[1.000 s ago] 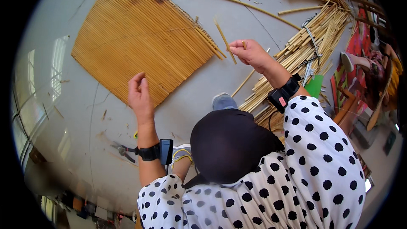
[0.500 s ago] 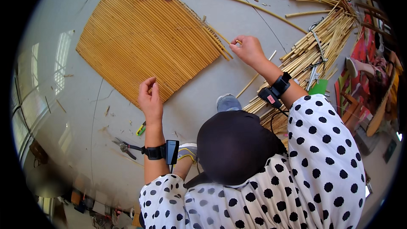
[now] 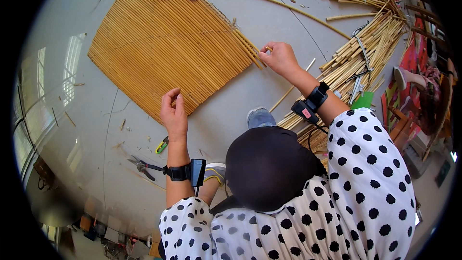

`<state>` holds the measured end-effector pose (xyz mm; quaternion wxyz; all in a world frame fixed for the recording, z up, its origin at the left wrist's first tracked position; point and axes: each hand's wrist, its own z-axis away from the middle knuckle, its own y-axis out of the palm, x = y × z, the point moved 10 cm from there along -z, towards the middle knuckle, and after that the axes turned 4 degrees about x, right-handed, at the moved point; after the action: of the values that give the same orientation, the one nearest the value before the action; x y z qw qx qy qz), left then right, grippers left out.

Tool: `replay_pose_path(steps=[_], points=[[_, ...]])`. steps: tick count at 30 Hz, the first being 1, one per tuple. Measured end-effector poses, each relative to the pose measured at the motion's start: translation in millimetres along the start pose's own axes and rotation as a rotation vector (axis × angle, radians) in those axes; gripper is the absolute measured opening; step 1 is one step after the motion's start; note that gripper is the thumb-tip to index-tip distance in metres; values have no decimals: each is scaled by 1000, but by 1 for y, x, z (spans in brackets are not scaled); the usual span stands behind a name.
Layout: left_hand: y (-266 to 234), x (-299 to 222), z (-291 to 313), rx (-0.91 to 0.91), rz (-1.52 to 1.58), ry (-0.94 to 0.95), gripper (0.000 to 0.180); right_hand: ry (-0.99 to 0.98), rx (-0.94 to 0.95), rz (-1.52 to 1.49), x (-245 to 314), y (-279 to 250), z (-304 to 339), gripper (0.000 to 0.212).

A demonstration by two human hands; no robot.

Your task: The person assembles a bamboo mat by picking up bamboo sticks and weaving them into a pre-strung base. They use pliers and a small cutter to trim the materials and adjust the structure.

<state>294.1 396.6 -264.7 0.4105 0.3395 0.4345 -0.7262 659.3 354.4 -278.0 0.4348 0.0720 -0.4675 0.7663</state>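
Observation:
A mat of thin tan reed sticks [image 3: 163,43] lies on the floor in front of me, dark-stained near its far side. Several reed sticks [image 3: 248,48] sit along its right edge, their near ends jutting out. My right hand [image 3: 280,58] is beside those ends, fingers pinched, with a short tip of a reed stick [image 3: 269,48] showing at the fingers. My left hand [image 3: 174,113] hovers at the mat's near corner, fingers curled in toward the thumb. Whatever it may hold is too small to see.
Bundled reed sticks [image 3: 358,55] lie to the right, tied with cord. One long loose stick [image 3: 298,13] rests beyond my right hand. Pliers [image 3: 143,167] and a green utility knife [image 3: 162,145] are by my left forearm. A seated person's leg [image 3: 415,81] shows at far right.
The reed stick that slanted from the mat's right edge to my right hand now lies closer alongside the others. My right hand has dropped slightly nearer; my left hand has barely moved.

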Motion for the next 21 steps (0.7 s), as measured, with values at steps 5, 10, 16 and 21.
replay_pose_path(steps=[5, 10, 16, 21], points=[[-1, 2, 0, 2, 16, -8, 18, -56, 50, 97, 6, -1, -7, 17], [-3, 8, 1, 4, 24, -19, 18, -27, 141, 72, 9, 4, -7, 15], [-4, 9, 2, 4, 29, -24, 18, -50, 147, 96, 6, 8, -11, 15], [-7, 14, 3, 1, 22, -47, 18, -68, 221, 84, 8, 12, -18, 15]])
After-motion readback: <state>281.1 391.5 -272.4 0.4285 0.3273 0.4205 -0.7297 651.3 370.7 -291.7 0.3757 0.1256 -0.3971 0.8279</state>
